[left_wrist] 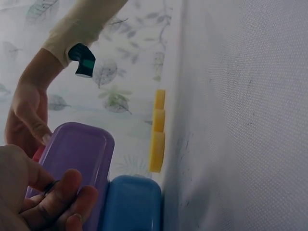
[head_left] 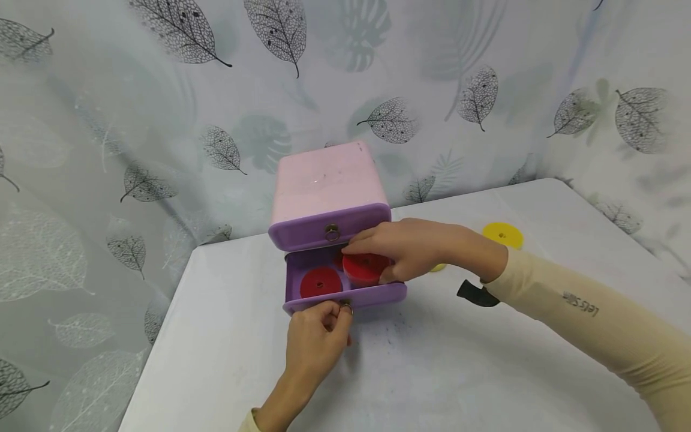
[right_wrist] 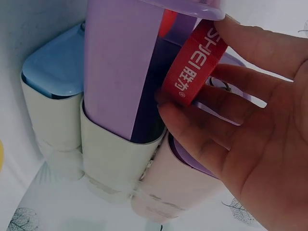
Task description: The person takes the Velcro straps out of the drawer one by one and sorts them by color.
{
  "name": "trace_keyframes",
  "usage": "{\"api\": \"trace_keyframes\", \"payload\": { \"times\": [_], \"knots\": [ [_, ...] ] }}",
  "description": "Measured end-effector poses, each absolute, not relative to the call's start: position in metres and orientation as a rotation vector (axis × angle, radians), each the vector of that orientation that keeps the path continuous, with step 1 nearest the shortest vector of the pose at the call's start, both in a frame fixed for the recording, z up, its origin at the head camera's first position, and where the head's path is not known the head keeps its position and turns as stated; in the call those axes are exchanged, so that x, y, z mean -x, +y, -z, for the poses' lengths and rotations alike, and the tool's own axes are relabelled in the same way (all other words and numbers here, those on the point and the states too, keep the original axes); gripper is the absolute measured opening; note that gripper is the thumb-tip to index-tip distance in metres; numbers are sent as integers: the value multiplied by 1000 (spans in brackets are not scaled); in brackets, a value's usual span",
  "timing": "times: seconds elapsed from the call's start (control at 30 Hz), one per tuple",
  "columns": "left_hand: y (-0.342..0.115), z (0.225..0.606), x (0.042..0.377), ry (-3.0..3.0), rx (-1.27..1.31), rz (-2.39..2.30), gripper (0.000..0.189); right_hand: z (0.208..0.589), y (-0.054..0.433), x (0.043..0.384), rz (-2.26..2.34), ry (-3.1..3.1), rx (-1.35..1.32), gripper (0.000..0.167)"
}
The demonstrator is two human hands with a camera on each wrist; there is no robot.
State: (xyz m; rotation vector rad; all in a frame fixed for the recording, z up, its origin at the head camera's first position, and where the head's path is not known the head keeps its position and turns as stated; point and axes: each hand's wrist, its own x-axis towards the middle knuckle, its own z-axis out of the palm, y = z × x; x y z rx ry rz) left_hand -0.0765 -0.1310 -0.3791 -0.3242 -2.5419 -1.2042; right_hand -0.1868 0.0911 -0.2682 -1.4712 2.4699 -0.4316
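A small drawer cabinet (head_left: 326, 180) stands on the table, and its middle purple drawer (head_left: 372, 295) is pulled out. My left hand (head_left: 315, 339) pinches the ring pull (head_left: 346, 308) on that drawer's front. Over the drawer's right side, my right hand (head_left: 412, 249) grips a red roll of tape (head_left: 366, 269) between thumb and fingers. White lettering shows on this roll (right_wrist: 197, 62) in the right wrist view. A second red roll (head_left: 321, 282) lies flat at the drawer's left, with part of another red piece (head_left: 338, 259) behind.
Yellow rolls (head_left: 503, 234) sit on the table right of the cabinet, one partly behind my right hand. Above the pulled-out drawer is a shut purple-fronted drawer (head_left: 302, 234); below it a blue drawer (left_wrist: 132, 202) shows. A leaf-patterned cloth (head_left: 335, 90) hangs behind.
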Motion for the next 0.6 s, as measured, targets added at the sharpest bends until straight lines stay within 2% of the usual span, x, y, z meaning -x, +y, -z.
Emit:
{"api": "trace_keyframes", "payload": {
  "times": [0.6],
  "knots": [
    [-132,377,77,-2522,337,1234,27,252,103,182,544,2538,1539,66]
  ]
}}
